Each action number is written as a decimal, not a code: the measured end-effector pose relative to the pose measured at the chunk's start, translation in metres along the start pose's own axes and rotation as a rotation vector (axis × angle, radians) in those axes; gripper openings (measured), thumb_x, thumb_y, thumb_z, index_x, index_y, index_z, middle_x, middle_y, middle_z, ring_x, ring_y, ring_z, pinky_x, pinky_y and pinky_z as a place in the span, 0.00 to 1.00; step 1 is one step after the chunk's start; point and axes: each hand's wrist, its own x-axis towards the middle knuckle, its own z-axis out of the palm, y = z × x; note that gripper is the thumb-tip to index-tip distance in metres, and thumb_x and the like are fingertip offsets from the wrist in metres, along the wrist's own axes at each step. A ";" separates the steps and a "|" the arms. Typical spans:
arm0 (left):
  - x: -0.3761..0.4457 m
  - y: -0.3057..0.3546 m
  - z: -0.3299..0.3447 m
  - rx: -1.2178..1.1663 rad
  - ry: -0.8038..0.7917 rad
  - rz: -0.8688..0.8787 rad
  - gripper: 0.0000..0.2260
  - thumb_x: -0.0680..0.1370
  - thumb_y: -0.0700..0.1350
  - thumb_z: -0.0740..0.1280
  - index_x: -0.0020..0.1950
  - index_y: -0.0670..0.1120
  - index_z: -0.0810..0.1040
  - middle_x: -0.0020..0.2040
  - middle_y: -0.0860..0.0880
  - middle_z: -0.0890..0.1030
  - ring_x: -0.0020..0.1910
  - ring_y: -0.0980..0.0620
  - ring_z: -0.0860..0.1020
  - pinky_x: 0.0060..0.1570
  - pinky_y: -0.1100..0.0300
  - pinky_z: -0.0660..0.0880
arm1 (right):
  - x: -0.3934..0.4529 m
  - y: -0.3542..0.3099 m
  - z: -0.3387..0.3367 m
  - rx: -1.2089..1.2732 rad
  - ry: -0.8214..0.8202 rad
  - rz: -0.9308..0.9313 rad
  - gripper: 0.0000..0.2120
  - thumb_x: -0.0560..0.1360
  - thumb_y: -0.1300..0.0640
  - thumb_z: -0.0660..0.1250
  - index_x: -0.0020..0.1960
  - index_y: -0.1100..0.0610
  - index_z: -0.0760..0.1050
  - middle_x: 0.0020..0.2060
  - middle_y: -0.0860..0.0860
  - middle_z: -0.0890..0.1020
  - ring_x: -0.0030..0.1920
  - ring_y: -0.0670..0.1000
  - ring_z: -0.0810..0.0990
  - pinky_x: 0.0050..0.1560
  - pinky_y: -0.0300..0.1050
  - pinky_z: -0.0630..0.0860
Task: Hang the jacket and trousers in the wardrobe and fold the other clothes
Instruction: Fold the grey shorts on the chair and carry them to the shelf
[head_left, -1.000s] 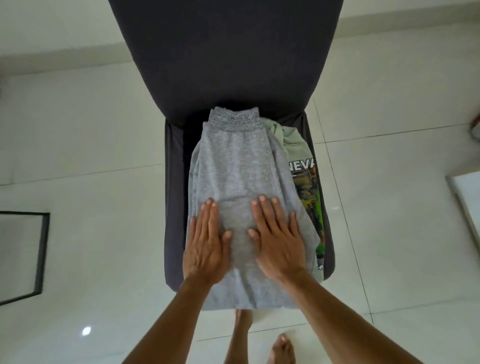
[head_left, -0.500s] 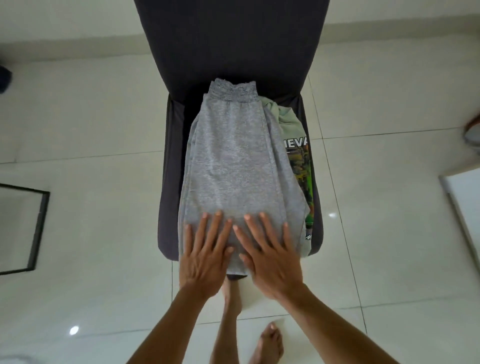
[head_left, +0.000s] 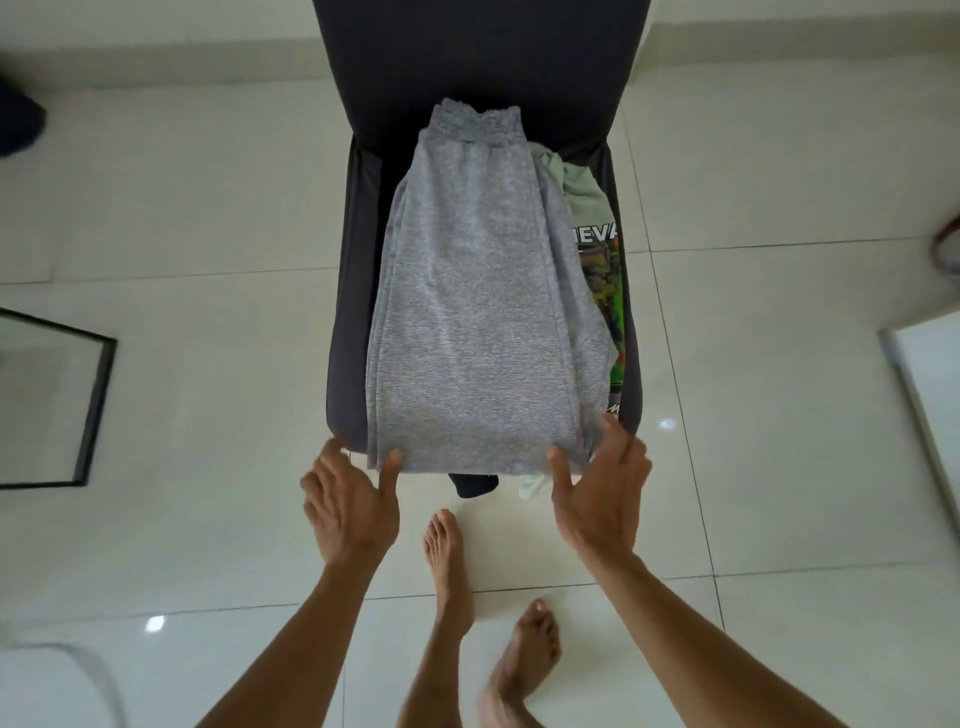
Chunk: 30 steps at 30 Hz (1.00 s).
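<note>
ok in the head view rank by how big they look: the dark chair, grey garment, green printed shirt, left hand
1. dark chair
2. grey garment
3 and 4. left hand and green printed shirt: unsure, since the shirt is mostly covered and the hand is nearer the camera.

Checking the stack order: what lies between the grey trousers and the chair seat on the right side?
In the head view, a pale green printed T-shirt lies under the grey trousers, on the dark chair seat.
</note>
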 end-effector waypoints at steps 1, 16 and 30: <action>-0.005 0.003 -0.002 -0.156 -0.065 -0.104 0.34 0.76 0.66 0.61 0.70 0.43 0.60 0.63 0.39 0.75 0.64 0.39 0.68 0.59 0.41 0.68 | -0.004 -0.004 -0.003 0.150 -0.032 0.139 0.29 0.75 0.41 0.70 0.69 0.52 0.62 0.62 0.56 0.74 0.60 0.58 0.74 0.54 0.55 0.77; -0.001 0.034 -0.033 -1.041 -0.216 -0.680 0.18 0.77 0.41 0.73 0.64 0.39 0.73 0.59 0.41 0.80 0.53 0.45 0.81 0.47 0.50 0.80 | -0.002 -0.031 -0.035 0.928 -0.187 0.789 0.20 0.69 0.57 0.80 0.56 0.59 0.76 0.54 0.56 0.83 0.52 0.56 0.84 0.49 0.50 0.83; 0.060 0.152 -0.198 -0.743 -0.334 0.026 0.16 0.69 0.36 0.79 0.54 0.46 0.82 0.47 0.45 0.84 0.44 0.48 0.83 0.42 0.59 0.81 | 0.112 -0.157 -0.165 0.807 -0.535 0.234 0.20 0.71 0.64 0.77 0.60 0.50 0.79 0.53 0.55 0.83 0.48 0.54 0.84 0.41 0.48 0.81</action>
